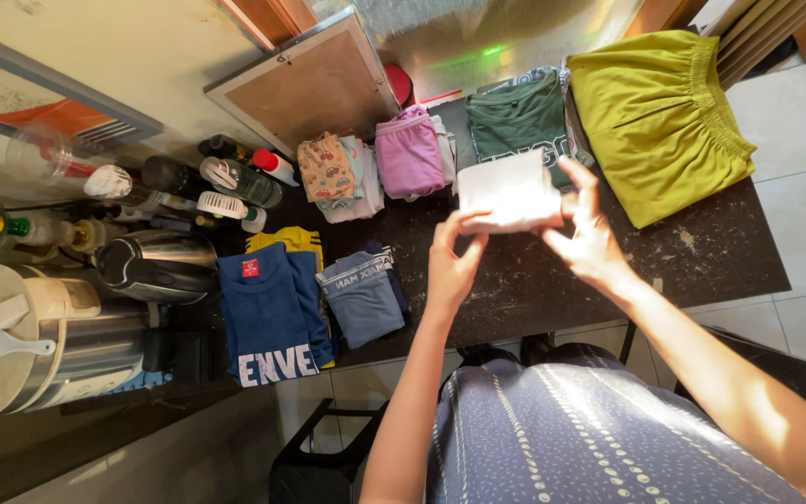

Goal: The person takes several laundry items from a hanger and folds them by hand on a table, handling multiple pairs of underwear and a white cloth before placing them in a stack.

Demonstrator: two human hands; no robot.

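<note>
Hands: left hand (452, 264) and right hand (588, 233) pinch a folded white cloth (508, 193) between them, above the dark table (552, 280).
Beyond right hand: yellow-green shorts (660, 117), green shirt (521, 119).
Left of left hand: blue shirt (268, 313) with white lettering and a small red square label.

White folded cloth (509, 191); yellow-green shorts (661, 117); dark green shirt (518, 117); pink garment (408, 152); navy shirt (268, 313) with white lettering; grey-blue briefs (362, 297); black, speckled table (552, 280).
</note>
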